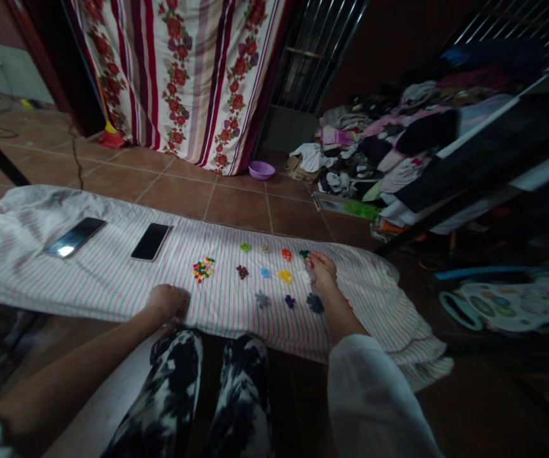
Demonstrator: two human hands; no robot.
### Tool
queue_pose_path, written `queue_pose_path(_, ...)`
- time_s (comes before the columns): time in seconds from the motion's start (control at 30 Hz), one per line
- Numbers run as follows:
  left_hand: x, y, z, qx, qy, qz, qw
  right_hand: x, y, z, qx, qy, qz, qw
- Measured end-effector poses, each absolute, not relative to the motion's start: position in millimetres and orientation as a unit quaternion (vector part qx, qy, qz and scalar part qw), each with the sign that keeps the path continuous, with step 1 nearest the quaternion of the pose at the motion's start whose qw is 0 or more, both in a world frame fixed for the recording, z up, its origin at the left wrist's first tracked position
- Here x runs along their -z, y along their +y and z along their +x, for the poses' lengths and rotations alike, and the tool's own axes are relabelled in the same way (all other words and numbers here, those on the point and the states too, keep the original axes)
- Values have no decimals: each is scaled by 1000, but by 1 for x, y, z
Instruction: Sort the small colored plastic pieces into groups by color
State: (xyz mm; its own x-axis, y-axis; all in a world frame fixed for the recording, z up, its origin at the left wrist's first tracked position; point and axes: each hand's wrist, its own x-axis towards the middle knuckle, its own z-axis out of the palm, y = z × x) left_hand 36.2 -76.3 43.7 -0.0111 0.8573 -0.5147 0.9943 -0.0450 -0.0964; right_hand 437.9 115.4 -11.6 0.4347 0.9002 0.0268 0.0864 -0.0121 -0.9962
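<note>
My right hand (323,268) is pinched closed at the edge of a small dark green pile (305,254); whatever lies between the fingertips is too small to see. Under and beside that hand are a whitish pile, partly hidden, and a dark grey pile (315,303). Closed loosely, my left hand (166,301) rests on the striped cloth (226,305), its fingertips hidden. Ahead of it lies a mixed-colour heap of small pieces (203,270). Between the hands sit sorted piles, among them orange (286,254), yellow (284,276), light blue (265,273), brown (242,271) and purple (290,301).
Two phones, one silvery (74,237) and one dark (151,242), lie on the cloth at left. Beyond are the tiled floor (240,200), a purple basin (261,170) and a floral curtain (179,83). Heaped clothes (374,146) fill the right side.
</note>
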Motion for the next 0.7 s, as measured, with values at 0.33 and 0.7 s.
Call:
queue_pose_path(0.33, -58, -83, 41, 235, 687, 671, 151, 13, 66, 283, -490, -596, -494, 401)
queue_pose_path(0.7, -57, -83, 37, 206, 680, 684, 164, 31, 40, 184, -273, -812, -461, 231)
